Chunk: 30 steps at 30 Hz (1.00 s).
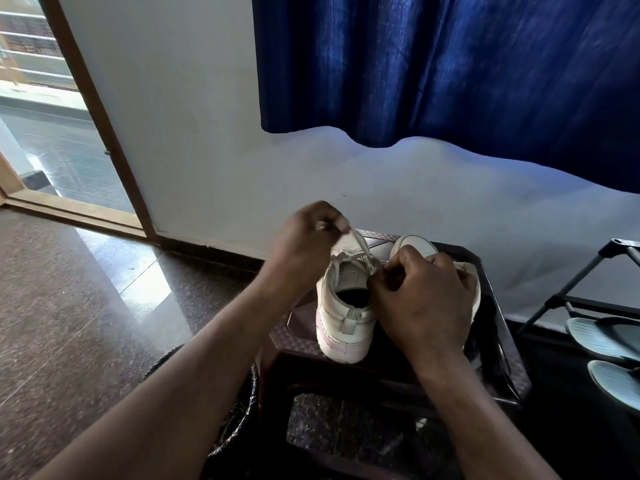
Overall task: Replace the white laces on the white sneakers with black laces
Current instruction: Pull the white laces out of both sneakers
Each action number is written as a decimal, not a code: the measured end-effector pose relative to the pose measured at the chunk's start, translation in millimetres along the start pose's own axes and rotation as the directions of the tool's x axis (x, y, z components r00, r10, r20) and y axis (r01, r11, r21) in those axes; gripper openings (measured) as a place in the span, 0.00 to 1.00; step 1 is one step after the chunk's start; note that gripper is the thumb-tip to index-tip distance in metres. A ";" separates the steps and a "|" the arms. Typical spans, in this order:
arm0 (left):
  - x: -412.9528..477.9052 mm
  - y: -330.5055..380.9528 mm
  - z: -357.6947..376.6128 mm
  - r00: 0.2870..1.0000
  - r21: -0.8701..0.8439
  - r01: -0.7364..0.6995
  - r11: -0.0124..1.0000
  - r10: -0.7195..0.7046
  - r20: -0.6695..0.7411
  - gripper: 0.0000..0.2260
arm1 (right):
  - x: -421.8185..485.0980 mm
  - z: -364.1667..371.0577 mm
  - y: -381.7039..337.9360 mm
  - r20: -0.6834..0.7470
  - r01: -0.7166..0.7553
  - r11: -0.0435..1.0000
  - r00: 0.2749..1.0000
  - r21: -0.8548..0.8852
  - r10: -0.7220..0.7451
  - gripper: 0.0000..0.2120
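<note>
Pinching the lace [360, 245] in the left grip [311, 233], drawing it up and left from the near sneaker [341, 327] standing on the desk [298, 337]. Pinching the lace by the eyelets [372, 268] with the right grip [422, 296], fingers curled. Risking a snag at an eyelet, hard tugging dragging the sneaker off the desk's near edge.
</note>
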<state>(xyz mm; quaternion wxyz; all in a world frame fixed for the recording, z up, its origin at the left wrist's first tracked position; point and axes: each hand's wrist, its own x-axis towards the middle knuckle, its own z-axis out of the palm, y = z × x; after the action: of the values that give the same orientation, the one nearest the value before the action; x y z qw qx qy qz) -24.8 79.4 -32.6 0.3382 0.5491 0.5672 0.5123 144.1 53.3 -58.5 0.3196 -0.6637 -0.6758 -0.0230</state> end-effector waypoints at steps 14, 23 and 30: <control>-9.6 -9.4 -20.4 1.000 0.556 0.024 0.831 -0.014 -0.021 0.05 | -4.0 -0.4 -4.0 -0.070 0.052 0.999 0.996 -0.011 -0.052 0.11; -19.6 -0.4 -15.5 0.993 0.663 -0.110 0.740 0.116 0.036 0.17 | -4.0 -2.3 -5.7 -0.019 0.058 0.998 0.998 0.000 -0.058 0.14; -16.1 10.5 -24.9 0.999 0.659 -0.043 0.751 0.032 0.029 0.16 | -4.2 -1.9 -6.8 -0.018 0.045 0.999 0.999 0.007 -0.045 0.15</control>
<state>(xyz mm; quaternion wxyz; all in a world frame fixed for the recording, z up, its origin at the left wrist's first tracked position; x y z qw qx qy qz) -42.7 57.2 -19.3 0.1172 0.6482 0.6976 0.2819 138.4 47.9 -56.3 0.3275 -0.6471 -0.6877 -0.0336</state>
